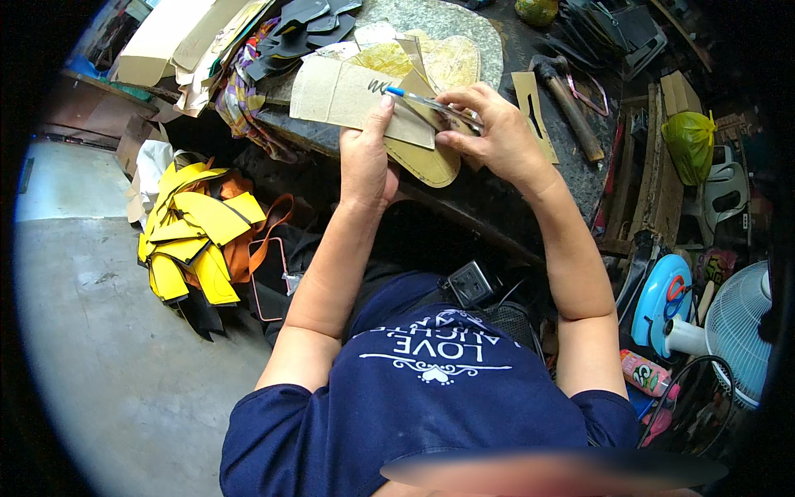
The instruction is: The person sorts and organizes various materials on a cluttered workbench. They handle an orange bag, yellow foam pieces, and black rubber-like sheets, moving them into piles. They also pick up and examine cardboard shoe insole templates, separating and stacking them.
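Observation:
My left hand (368,161) is closed on a grey-beige cardboard piece (331,89), thumb on top and fingers mostly hidden beneath. Dark scribbled marks show on the card near the thumb. In my right hand (493,132), fingers are closed around a clear pen (424,103) whose blue end lies over the card beside my left thumb. Whether the right hand also grips card is hard to make out. Below the card a rounded yellow-tan sole-shaped piece (426,164) sticks out toward me. More yellowish rounded pieces (451,62) lie just beyond, on a speckled stone slab (483,31).
Right of my hands are a slotted beige strip (530,103) and a hammer (571,112) on the dark table (590,186). Black cut pieces (306,29) lie at the far left. Yellow pieces (203,232) are heaped low at left; a fan (737,331) stands at right.

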`<state>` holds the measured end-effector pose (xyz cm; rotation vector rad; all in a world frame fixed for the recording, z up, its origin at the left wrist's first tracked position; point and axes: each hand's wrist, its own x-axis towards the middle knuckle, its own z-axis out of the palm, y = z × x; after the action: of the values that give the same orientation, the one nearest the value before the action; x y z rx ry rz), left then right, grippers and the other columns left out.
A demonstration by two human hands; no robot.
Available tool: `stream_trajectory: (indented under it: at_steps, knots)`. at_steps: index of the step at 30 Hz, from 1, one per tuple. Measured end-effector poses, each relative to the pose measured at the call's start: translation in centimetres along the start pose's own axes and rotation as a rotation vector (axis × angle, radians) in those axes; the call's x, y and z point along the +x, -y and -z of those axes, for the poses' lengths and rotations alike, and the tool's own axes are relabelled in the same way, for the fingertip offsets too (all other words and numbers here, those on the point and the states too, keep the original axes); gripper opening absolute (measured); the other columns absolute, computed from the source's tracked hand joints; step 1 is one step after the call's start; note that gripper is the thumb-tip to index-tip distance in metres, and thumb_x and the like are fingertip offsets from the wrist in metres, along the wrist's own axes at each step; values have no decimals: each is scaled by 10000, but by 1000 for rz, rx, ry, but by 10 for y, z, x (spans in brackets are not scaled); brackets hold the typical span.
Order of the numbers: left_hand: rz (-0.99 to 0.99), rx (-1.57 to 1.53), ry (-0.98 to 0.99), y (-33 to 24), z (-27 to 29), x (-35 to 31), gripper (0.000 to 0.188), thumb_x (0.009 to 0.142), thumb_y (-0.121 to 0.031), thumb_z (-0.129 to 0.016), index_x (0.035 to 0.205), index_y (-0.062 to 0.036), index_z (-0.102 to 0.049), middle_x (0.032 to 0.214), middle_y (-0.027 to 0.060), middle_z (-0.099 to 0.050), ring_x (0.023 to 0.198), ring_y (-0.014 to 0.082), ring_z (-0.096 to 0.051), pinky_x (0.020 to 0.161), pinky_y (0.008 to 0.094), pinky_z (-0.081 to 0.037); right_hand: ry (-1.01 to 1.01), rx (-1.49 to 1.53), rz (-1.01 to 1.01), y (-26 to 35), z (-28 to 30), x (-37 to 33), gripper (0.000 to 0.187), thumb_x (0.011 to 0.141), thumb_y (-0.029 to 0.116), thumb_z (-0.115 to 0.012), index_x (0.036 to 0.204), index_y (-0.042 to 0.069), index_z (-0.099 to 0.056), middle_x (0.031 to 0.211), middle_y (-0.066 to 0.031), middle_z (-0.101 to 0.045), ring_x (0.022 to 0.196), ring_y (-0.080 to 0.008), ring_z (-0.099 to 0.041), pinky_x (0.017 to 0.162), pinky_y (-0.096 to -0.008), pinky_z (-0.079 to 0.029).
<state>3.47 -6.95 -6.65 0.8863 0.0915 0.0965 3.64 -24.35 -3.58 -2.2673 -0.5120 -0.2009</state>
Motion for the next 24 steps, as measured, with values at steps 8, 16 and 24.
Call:
stream_trajectory:
  at_steps: [8,16,24]
  knots:
    - [55,8,121,-5,-6,-13,398,893,-179,-661,1203,26,-519,1111,137,-609,975,218,-624,829,345,-532,-227,-82,264,15,5,-2,320,761,164,-767,1028,31,-651,982,-127,-666,877,-241,-667,759,-312,-538]
    - [152,36,21,-10,1,-10,367,860,-82,-620,1164,96,-516,1083,161,-618,948,248,-648,845,367,-547,-183,-551,-440,-42,56,4,427,762,423,-725,1033,99,-662,1051,-132,-655,977,-299,-637,799,-423,-507]
    - [138,-31,3,-4,11,-8,365,881,-134,-655,1161,66,-533,1070,141,-626,932,226,-651,826,364,-553,-378,-404,-320,-47,50,6,332,807,194,-700,1115,155,-582,968,-133,-684,943,-295,-657,787,-402,-507]
